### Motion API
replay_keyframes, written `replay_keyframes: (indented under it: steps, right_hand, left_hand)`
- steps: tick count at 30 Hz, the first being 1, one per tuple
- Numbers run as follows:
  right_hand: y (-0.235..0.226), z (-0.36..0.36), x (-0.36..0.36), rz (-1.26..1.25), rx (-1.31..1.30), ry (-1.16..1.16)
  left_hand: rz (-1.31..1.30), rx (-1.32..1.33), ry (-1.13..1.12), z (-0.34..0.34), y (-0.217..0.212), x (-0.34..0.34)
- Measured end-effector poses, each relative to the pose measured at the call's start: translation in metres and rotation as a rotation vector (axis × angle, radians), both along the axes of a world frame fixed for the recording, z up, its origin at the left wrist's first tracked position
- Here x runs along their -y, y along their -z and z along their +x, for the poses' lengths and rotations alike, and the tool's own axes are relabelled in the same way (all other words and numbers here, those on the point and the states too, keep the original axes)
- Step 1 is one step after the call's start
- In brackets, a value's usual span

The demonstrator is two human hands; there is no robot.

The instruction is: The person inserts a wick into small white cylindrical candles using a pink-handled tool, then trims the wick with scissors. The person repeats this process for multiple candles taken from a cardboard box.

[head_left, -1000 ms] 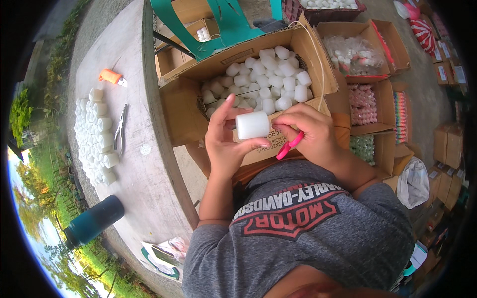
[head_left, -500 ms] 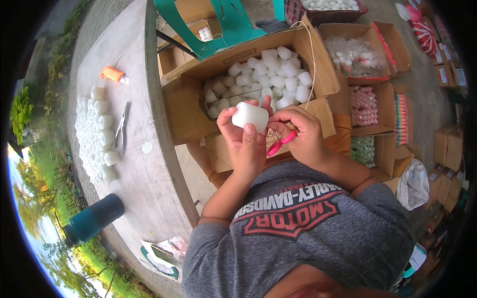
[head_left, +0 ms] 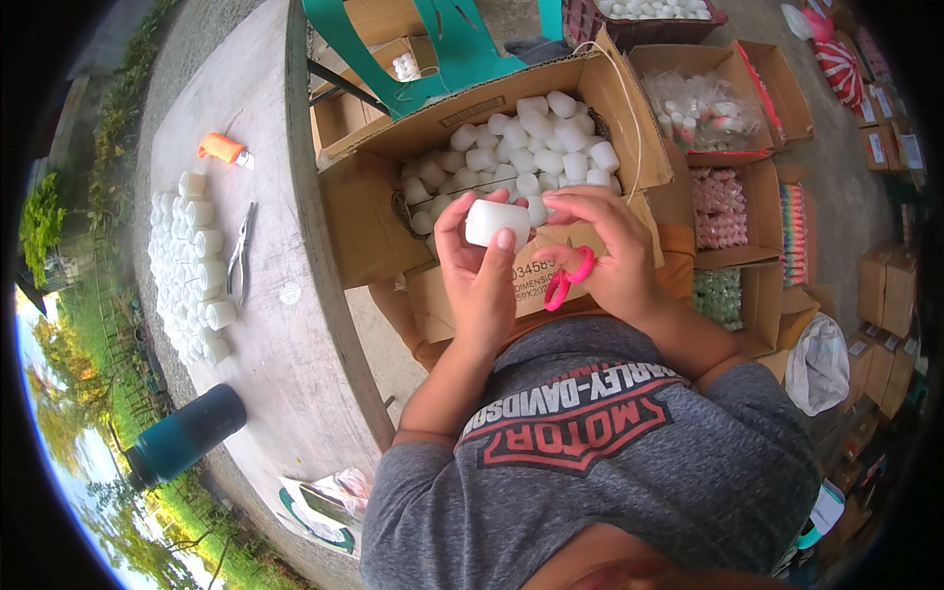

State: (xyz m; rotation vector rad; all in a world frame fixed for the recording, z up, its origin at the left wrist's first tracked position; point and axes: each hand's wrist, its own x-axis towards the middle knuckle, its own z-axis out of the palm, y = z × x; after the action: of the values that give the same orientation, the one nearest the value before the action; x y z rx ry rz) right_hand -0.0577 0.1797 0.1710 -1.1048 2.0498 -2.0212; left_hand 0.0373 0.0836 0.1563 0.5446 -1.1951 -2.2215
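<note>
White, smooth-sided, plastic-looking cylinder [head_left: 497, 224] sits pinched in the grip of the left hand [head_left: 482, 285] at the frame's centre, seemingly for checking, while the right hand [head_left: 623, 248] loosely holds a pink-looped hand tool [head_left: 572, 277] lower right, so the next move likely needs steadiness.

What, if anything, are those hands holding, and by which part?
The left hand holds a white cylinder by its curved side. The right hand holds a pink-handled tool by its looped handle; the exact grip is partly hidden.
</note>
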Motion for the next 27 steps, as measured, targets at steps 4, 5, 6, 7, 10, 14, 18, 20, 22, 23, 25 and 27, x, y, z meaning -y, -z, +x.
replay_keyframes:
  steps: [4, 5, 6, 7, 10, 14, 18, 20, 22, 23, 25, 27]
  right_hand:
    - [-0.004, -0.023, -0.012, 0.151, -0.226, -0.226]
    - [-0.002, -0.024, -0.012, 0.163, -0.168, -0.314]
    - [-0.002, -0.024, -0.011, 0.173, -0.113, -0.408]
    - [-0.002, -0.024, -0.011, 0.192, -0.108, -0.419]
    - [-0.001, -0.024, -0.013, 0.234, -0.117, -0.442]
    - [-0.009, -0.022, -0.013, 0.22, -0.231, -0.301]
    - [-0.006, -0.029, -0.011, 0.207, -0.391, -0.115]
    - [-0.006, -0.023, -0.013, 0.252, -0.459, -0.193]
    - [-0.012, -0.014, -0.014, 0.266, -0.491, -0.28]
    - [-0.013, -0.013, -0.012, 0.252, -0.484, -0.253]
    - [-0.014, -0.012, -0.012, 0.228, -0.472, -0.196]
    - [-0.015, -0.015, -0.009, 0.213, -0.311, -0.215]
  left_hand:
    - [-0.693, 0.323, 0.412, 0.01, -0.012, 0.025]
    - [-0.637, 0.333, 0.439, 0.01, -0.016, 0.024]
    - [-0.581, 0.344, 0.457, 0.011, -0.021, 0.024]
    - [-0.526, 0.355, 0.476, 0.012, -0.024, 0.023]
    - [-0.515, 0.29, 0.463, 0.014, -0.02, 0.022]
    - [-0.549, 0.237, 0.466, 0.017, -0.008, 0.031]
    - [-0.139, -0.057, 0.418, 0.016, 0.006, 0.034]
    - [0.077, -0.043, 0.317, 0.014, 0.0, 0.029]
    - [-0.087, 0.104, 0.134, 0.01, 0.002, 0.021]
    - [-0.301, 0.144, 0.131, 0.011, 0.001, 0.022]
    - [-0.726, 0.22, 0.127, 0.011, -0.003, 0.02]
    - [-0.68, 0.232, 0.138, 0.013, -0.01, 0.019]
